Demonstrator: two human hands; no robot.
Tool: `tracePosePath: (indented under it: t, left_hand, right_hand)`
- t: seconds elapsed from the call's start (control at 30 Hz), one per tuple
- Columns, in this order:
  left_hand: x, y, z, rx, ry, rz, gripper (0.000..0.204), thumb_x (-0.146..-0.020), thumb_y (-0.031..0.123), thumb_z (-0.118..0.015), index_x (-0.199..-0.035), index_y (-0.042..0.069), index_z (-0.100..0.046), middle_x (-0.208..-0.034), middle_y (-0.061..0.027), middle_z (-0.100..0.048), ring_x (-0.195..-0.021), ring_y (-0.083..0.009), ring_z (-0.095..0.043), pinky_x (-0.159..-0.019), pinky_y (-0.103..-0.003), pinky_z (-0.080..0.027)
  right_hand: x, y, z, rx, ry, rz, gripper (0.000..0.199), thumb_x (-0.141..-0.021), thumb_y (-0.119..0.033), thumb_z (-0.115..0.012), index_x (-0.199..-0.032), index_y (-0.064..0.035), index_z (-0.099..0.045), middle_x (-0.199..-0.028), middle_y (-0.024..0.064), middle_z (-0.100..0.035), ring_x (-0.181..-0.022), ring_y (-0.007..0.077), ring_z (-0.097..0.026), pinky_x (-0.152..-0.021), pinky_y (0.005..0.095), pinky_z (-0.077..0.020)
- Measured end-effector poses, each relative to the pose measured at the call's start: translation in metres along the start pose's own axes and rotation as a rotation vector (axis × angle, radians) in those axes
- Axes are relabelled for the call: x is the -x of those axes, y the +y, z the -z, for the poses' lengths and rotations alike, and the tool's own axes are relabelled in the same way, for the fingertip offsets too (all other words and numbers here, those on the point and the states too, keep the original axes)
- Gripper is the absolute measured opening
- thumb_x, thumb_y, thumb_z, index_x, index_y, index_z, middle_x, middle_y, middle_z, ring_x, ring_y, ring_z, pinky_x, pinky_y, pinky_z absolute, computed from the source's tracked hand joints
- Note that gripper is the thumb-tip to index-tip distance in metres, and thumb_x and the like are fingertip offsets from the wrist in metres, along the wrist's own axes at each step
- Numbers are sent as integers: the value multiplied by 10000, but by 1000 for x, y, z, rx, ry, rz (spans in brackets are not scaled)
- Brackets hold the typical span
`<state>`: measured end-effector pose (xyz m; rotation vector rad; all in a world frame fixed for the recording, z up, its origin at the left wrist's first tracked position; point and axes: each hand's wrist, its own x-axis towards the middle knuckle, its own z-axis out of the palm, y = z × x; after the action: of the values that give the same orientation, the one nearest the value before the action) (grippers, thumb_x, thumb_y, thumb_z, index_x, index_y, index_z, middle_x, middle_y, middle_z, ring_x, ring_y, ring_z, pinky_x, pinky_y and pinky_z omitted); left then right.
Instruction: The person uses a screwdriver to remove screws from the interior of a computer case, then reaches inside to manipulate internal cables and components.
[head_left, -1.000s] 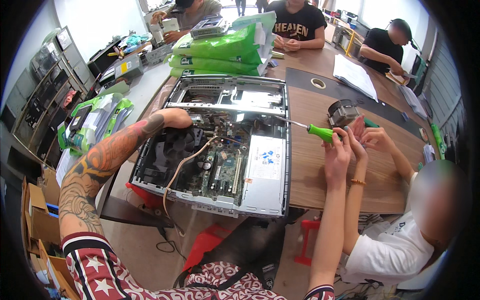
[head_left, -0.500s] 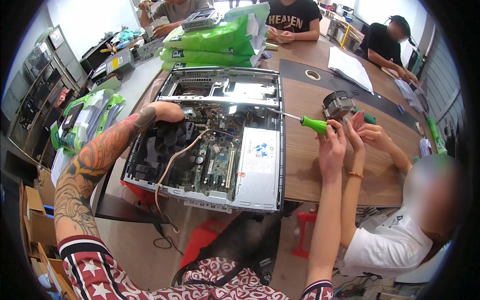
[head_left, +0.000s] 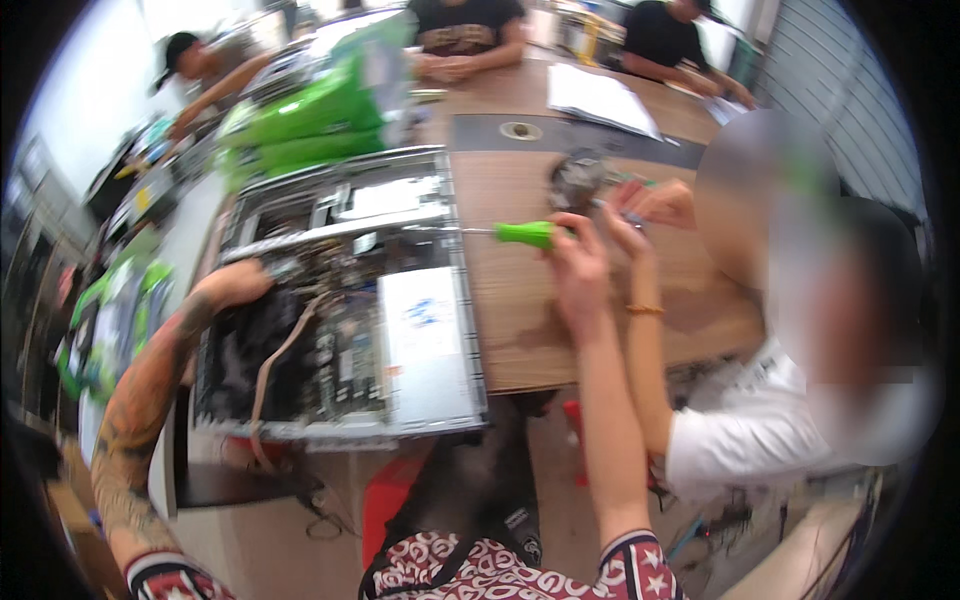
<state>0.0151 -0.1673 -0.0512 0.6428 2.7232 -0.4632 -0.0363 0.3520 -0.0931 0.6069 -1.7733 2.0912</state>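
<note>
An opened desktop computer case (head_left: 468, 350) lies flat before me, its motherboard (head_left: 345, 350) and white-topped power supply (head_left: 425, 325) exposed. My left hand (head_left: 236, 284) rests at the left side of the case by the black fan area; its fingers are blurred and partly hidden. My right hand (head_left: 580, 268) grips a screwdriver by its green handle (head_left: 524, 234), off the right edge of the case. The thin shaft points left over the case's crossbar (head_left: 340, 233); I cannot tell whether its tip touches anything. A loose tan cable (head_left: 275, 365) runs across the fan area and hangs over the front.
On my right, a person in a white shirt has hands (head_left: 650, 210) close to mine, beside a round metal-and-black part (head_left: 577, 180). Green bags (head_left: 300, 135) are stacked behind the case. Papers (head_left: 600, 98) and a tape roll (head_left: 520, 131) lie farther back.
My view has swung right and blurred, so the case and table sit farther left. My right hand still holds the screwdriver, now more level. My left hand stays at the case's left side.
</note>
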Motion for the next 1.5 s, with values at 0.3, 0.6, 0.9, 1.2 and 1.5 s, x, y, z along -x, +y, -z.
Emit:
tracePosePath:
  t: [0.3,0.6,0.9,1.2,1.5]
  left_hand:
    - [-2,-41,-46,269,13,294,158,-877,129,-559,-879,43,-691,-806,-200,-663,-754,-344,-665,-669,-439,-513]
    - [5,-68,-77,298,25,355,186,-911,175,-553,-976,57,-682,-862,-213,-658,-787,-351,-656,-700,-439,-505]
    - [-2,-77,-87,308,34,370,234,-945,222,-547,-1073,71,-673,-918,-225,-652,-820,-358,-646,-731,-439,-498]
    - [17,-77,-92,232,9,355,271,-960,247,-544,-1130,78,-671,-958,-233,-653,-850,-359,-643,-762,-435,-496]
    - [-1,-55,-40,-137,-208,69,198,-823,113,-562,-877,10,-723,-885,-223,-699,-891,-314,-696,-818,-415,-530]
  right_hand:
    - [-3,-4,-6,-421,-3,-165,145,-962,-113,-622,-1068,-15,-614,-933,44,-610,-816,111,-584,-734,255,-492]
    - [-1,-8,-13,-438,-2,-181,152,-948,-118,-636,-1054,-11,-619,-933,47,-610,-825,110,-583,-739,257,-491]
    - [-4,-6,-13,-418,0,-162,148,-940,-116,-639,-1044,-11,-628,-908,51,-620,-801,110,-589,-727,255,-495]
    - [-1,-11,-15,-460,-16,-195,162,-955,-94,-625,-1089,-6,-610,-931,54,-611,-816,117,-585,-742,258,-495]
    - [-3,-19,-13,-406,-25,-156,111,-970,-76,-595,-1067,-22,-603,-1035,62,-568,-905,142,-576,-781,286,-514]
